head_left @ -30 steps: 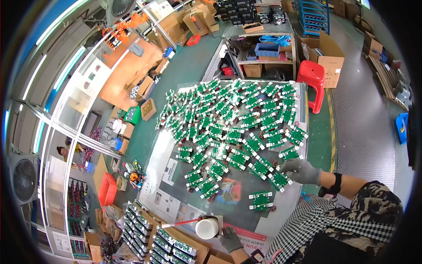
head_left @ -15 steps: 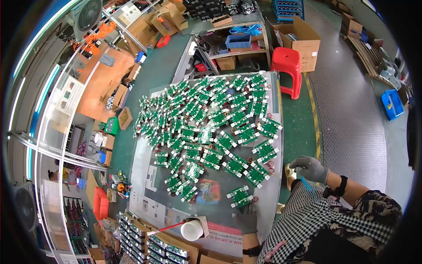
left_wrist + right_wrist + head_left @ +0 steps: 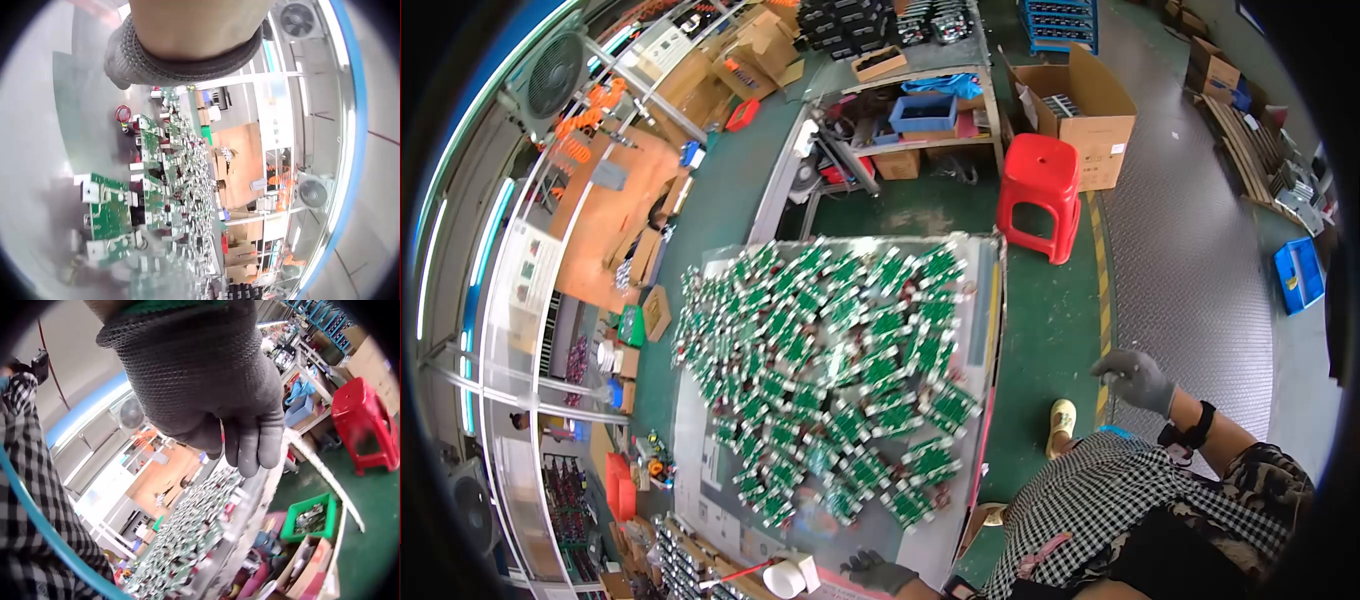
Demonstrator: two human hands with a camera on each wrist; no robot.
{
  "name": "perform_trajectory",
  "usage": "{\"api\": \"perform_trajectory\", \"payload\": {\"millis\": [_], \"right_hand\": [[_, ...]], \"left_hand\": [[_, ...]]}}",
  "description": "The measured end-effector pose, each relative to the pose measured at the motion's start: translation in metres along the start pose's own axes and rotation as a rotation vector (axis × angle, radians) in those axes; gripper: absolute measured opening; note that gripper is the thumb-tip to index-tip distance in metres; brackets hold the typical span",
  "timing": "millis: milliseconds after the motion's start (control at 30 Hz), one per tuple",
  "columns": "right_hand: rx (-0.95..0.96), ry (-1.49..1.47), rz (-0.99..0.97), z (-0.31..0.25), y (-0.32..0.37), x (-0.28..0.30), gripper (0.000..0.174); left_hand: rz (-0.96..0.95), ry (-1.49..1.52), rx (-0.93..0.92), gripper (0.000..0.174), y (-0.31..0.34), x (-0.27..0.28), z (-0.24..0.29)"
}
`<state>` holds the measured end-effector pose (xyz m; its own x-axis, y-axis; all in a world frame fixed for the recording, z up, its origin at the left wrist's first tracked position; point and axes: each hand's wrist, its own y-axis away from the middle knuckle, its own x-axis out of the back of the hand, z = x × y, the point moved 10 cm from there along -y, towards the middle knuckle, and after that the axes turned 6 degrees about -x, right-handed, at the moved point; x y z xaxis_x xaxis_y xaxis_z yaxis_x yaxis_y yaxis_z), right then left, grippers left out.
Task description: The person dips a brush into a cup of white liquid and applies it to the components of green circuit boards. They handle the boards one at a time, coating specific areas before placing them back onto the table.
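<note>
Many green circuit boards (image 3: 865, 465) with white end blocks cover the table, lying close together. Just right of a white cup (image 3: 785, 578), my grey-gloved left hand (image 3: 880, 573) is low over the table's near edge, its fingers loosely bent around nothing. A long red-handled tool (image 3: 735, 573) leans out past the cup. Only part of the left glove (image 3: 125, 59) shows in its wrist view, above one nearby board (image 3: 111, 215). Beyond the table's right side, my gloved right hand (image 3: 1137, 383) hangs over the floor. Its fingers (image 3: 249, 447) droop loosely and hold nothing.
A red stool (image 3: 1040, 195) stands past the far right table corner, beside an open carton (image 3: 1100, 130). Racked boards (image 3: 685, 565) sit at the near left. In the right wrist view, a green bin (image 3: 309, 519) lies below the table edge.
My right hand has drawn away from the boards to the right. The left hand reached up near the closest board, then came back toward the cup. The head view has shifted.
</note>
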<state>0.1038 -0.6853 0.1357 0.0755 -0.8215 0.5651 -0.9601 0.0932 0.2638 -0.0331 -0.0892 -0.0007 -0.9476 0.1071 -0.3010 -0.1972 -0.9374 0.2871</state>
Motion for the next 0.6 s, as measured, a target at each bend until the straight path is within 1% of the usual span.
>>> {"api": "perform_trajectory", "payload": {"millis": [33, 67, 100, 133, 167, 200, 233, 267, 300, 333, 367, 400, 433, 467, 500, 567, 600], "right_hand": [[-0.107, -0.054, 0.028, 0.023, -0.006, 0.019, 0.023], [-0.095, -0.086, 0.081, 0.033, -0.013, 0.039, 0.023], [-0.093, -0.085, 0.077, 0.044, -0.021, 0.05, 0.023], [-0.09, -0.194, 0.077, 0.053, -0.03, 0.061, 0.022], [-0.083, -0.305, 0.075, 0.058, -0.041, 0.07, 0.022], [-0.07, -0.308, 0.064, 0.053, -0.049, 0.076, 0.022], [-0.095, -0.291, 0.04, 0.046, -0.057, 0.077, 0.021], [-0.105, -0.275, 0.006, 0.037, -0.07, 0.075, 0.021], [-0.06, -0.285, -0.033, 0.024, -0.082, 0.069, 0.021], [0.025, -0.268, -0.033, 0.008, -0.092, 0.067, 0.02], [0.108, -0.25, -0.037, -0.009, -0.102, 0.066, 0.02], [0.152, -0.248, -0.088, -0.026, -0.113, 0.062, 0.02], [0.192, -0.192, -0.081, -0.041, -0.122, 0.065, 0.02], [0.224, -0.135, -0.066, -0.053, -0.13, 0.07, 0.02], [0.247, -0.13, -0.095, -0.06, -0.141, 0.074, 0.02], [0.205, -0.195, -0.087, -0.054, -0.169, 0.091, 0.02], [0.213, -0.275, -0.078, -0.043, -0.186, 0.098, 0.021]], "left_hand": [[0.049, -0.053, -0.081, 0.028, 0.034, -0.014, 0.015], [0.048, -0.057, -0.078, 0.028, 0.06, -0.027, 0.014], [-0.133, -0.115, -0.019, 0.029, 0.084, -0.056, 0.005], [-0.313, -0.168, 0.036, 0.03, 0.113, -0.085, -0.003], [-0.533, -0.223, 0.026, 0.03, 0.147, -0.119, -0.008], [-0.622, -0.249, 0.037, 0.03, 0.164, -0.133, -0.026], [-0.696, -0.313, 0.008, 0.03, 0.197, -0.162, -0.023], [-0.749, -0.421, 0.076, 0.031, 0.211, -0.173, -0.039], [-0.82, -0.408, 0.089, 0.034, 0.225, -0.185, -0.053], [-0.899, -0.383, 0.119, 0.033, 0.241, -0.199, -0.064], [-0.883, -0.371, 0.201, 0.03, 0.252, -0.203, -0.078], [-0.857, -0.35, 0.272, 0.031, 0.267, -0.214, -0.083], [-0.87, -0.295, 0.365, 0.028, 0.277, -0.222, -0.095], [-0.811, -0.27, 0.424, 0.028, 0.283, -0.229, -0.105], [-0.763, -0.245, 0.485, 0.027, 0.288, -0.235, -0.115], [-0.785, -0.068, 0.581, 0.025, 0.291, -0.255, -0.138], [-0.81, 0.056, 0.648, 0.024, 0.291, -0.265, -0.151]]}}
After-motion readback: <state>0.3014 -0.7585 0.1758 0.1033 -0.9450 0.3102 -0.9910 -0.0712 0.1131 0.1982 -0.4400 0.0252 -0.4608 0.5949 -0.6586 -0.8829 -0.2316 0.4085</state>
